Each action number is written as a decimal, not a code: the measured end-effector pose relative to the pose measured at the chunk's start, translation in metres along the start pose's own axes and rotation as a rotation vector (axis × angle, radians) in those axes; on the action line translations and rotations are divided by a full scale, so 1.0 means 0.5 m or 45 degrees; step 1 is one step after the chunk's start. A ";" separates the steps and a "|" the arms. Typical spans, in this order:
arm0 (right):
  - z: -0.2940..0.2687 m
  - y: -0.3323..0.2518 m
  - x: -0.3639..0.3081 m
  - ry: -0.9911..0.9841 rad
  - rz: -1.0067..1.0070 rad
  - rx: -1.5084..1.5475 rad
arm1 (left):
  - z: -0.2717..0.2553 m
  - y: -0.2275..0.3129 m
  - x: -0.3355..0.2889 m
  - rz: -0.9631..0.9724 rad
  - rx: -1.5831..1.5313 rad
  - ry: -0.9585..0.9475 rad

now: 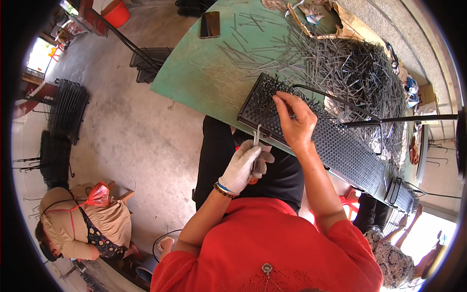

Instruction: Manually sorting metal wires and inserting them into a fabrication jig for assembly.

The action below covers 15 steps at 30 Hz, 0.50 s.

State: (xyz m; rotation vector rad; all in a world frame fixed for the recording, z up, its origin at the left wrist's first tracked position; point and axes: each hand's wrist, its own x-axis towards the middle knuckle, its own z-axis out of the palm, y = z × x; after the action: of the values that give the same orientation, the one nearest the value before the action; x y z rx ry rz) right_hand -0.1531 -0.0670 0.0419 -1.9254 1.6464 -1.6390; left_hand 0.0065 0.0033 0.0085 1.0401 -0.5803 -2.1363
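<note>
My left hand (244, 166), in a pale work glove, is closed around a thin silver metal tool (257, 134) with a bent tip. The tool points up at the near edge of a long black perforated panel (335, 146). Above the panel's left end is my bare right hand (297, 120), its thumb and index finger nearly together among short black pieces (265, 95) that stand up from the holes. Whatever lies between those fingertips is too small to make out. The panel rests at a slant along the near edge of the green table (194, 73), and a black bent-rod frame (340, 101) rises over it.
A large heap of thin black strips (360, 73) covers the table's right side, below torn brown packaging (360, 22). A dark phone (210, 24) lies at the far left. Stacked black panels (68, 112) stand on the floor. Co-workers sit at lower left (87, 224) and lower right (394, 248).
</note>
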 end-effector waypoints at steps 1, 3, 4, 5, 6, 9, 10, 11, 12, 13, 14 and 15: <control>0.001 0.004 -0.003 -0.015 -0.034 -0.016 | 0.000 -0.001 0.001 0.000 0.000 -0.001; 0.007 0.016 -0.009 -0.029 -0.067 -0.032 | -0.002 -0.003 0.003 0.023 0.033 -0.043; 0.012 0.021 -0.011 -0.046 -0.158 -0.057 | -0.003 -0.003 0.003 0.022 0.033 -0.044; 0.014 0.025 -0.013 -0.062 -0.248 -0.082 | -0.004 -0.002 0.003 0.025 0.042 -0.059; 0.014 0.027 -0.015 -0.061 -0.248 -0.083 | -0.004 -0.001 0.004 0.027 0.051 -0.075; 0.011 0.026 -0.025 -0.208 -0.290 -0.270 | -0.001 0.005 0.001 0.023 0.051 -0.042; 0.010 0.023 -0.026 -0.209 -0.291 -0.269 | -0.002 0.005 0.001 0.023 0.050 -0.040; 0.009 0.019 -0.026 -0.233 -0.300 -0.284 | -0.002 0.005 0.001 0.029 0.063 -0.024; 0.007 0.014 -0.025 -0.257 -0.309 -0.300 | -0.002 0.005 0.001 0.036 0.076 -0.009; 0.003 0.012 -0.023 -0.257 -0.309 -0.300 | 0.000 0.007 0.000 0.035 0.075 -0.009; -0.002 0.011 -0.020 -0.219 -0.359 -0.260 | 0.004 0.011 -0.003 0.061 0.082 -0.026; -0.007 0.008 -0.016 -0.180 -0.410 -0.221 | 0.008 0.014 -0.005 0.086 0.089 -0.042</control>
State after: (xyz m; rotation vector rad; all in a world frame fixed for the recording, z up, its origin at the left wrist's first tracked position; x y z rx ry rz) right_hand -0.1566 -0.0607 0.0355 -2.4386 1.5327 -1.4531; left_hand 0.0073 0.0008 0.0167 1.0100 -0.7009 -2.0906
